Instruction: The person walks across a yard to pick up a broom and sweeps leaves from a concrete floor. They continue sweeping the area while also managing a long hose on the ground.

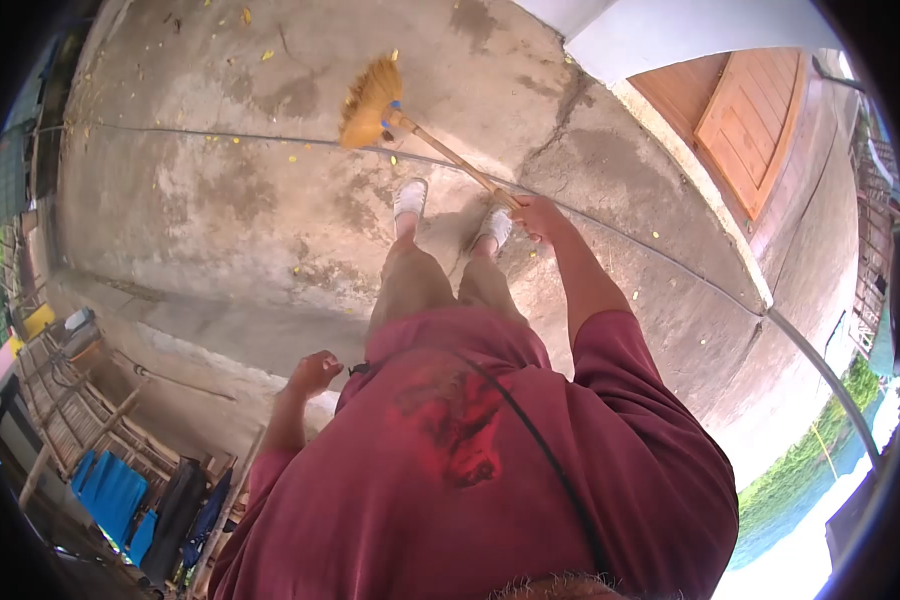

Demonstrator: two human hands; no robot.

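My right hand [537, 218] is wrapped round the end of the wooden handle of a broom [450, 155]. The broom's straw-coloured, fan-shaped bristles [372, 103] rest on the concrete floor ahead and to the left of my feet, with blue binding where they meet the handle. At my left side, away from the broom, my left hand [317, 371] hangs with its fingers curled. Whether anything small is inside those fingers is hard to see. Small yellow leaves lie scattered on the floor [200, 220].
A dark cable [620, 232] runs across the floor beyond my white shoes [410, 197]. Wooden door panels [755, 125] stand behind a raised edge at the right. At the lower left are a bamboo rack [85, 400] and hanging blue cloth [110, 492].
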